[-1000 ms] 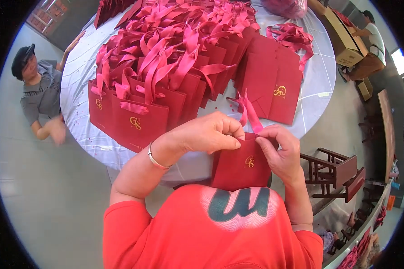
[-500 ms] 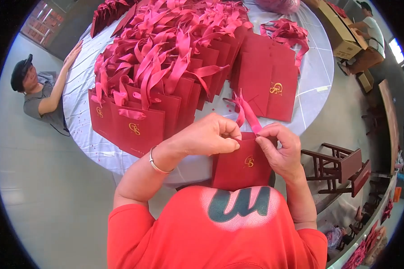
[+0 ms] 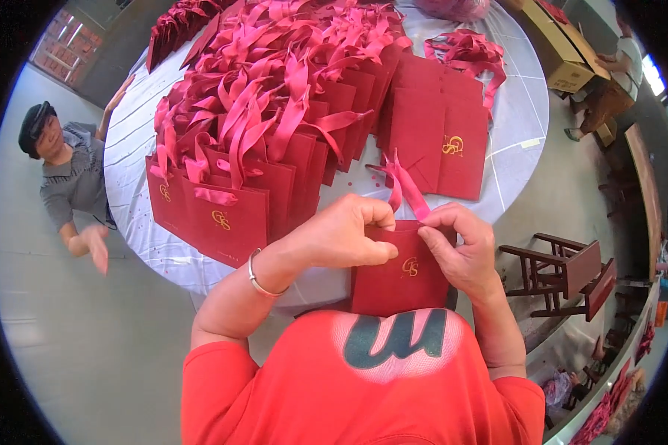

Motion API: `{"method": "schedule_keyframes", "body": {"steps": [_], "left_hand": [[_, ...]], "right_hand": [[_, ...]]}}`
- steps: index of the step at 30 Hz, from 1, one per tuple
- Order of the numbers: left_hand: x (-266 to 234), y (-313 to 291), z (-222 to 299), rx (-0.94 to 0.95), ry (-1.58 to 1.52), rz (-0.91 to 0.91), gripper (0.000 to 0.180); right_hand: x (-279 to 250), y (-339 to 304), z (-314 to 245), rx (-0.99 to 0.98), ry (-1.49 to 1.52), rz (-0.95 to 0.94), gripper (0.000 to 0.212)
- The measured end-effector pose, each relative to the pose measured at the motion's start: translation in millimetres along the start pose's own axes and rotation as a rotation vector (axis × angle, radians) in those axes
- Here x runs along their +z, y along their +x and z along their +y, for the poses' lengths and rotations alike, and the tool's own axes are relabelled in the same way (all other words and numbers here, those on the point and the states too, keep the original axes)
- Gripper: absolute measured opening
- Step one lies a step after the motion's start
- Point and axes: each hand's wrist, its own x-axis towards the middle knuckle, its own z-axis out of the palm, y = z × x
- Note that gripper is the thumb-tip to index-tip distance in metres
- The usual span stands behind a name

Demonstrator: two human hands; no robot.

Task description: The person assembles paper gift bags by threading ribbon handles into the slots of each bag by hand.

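A small dark red paper gift bag (image 3: 401, 285) with a gold emblem stands upright against me at the table's near edge. My left hand (image 3: 349, 233) is at its upper left rim, thumb on the front panel and fingers curled at the top edge. On the right side of the rim, my right hand (image 3: 464, 248) pinches the bag beside the base of its pink ribbon handle (image 3: 408, 189). The ribbon rises from the bag's mouth and leans over the table. Both hands partly hide the rim, and the inside of the bag cannot be seen.
Rows of red bags (image 3: 237, 215) with ribbon handles fill the round, white-covered table (image 3: 519, 156). Flat bags (image 3: 441, 133) and loose ribbons (image 3: 471, 55) lie right. A person (image 3: 59, 163) is at left, another (image 3: 616, 81) by cartons (image 3: 553, 52). Wooden stools (image 3: 564, 274) stand right.
My left thumb has slid down the bag's front, away from the curled fingers. My right hand keeps its pinch. The person at left has turned and lowered an arm from the table.
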Motion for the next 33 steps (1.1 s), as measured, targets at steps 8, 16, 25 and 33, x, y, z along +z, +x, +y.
{"method": "schedule_keyframes", "body": {"steps": [8, 16, 25, 33], "left_hand": [[-5.5, 3.4, -7.1, -0.059, -0.217, -0.070, 0.022], [-3.2, 7.4, -21.3, -0.061, -0.347, -0.108, 0.021], [-11.1, 4.6, -11.6, -0.073, -0.283, -0.219, 0.021], [-12.3, 2.1, -11.7, -0.081, -0.356, -0.257, 0.021]], "right_hand": [[4.8, -1.4, 3.6, 0.109, 0.021, 0.023, 0.009], [3.9, -1.2, 0.8, 0.141, 0.032, 0.022, 0.009], [5.1, 4.5, -2.7, -0.005, -0.011, -0.022, 0.012], [9.0, 6.0, 1.9, -0.027, 0.015, -0.038, 0.012]]}}
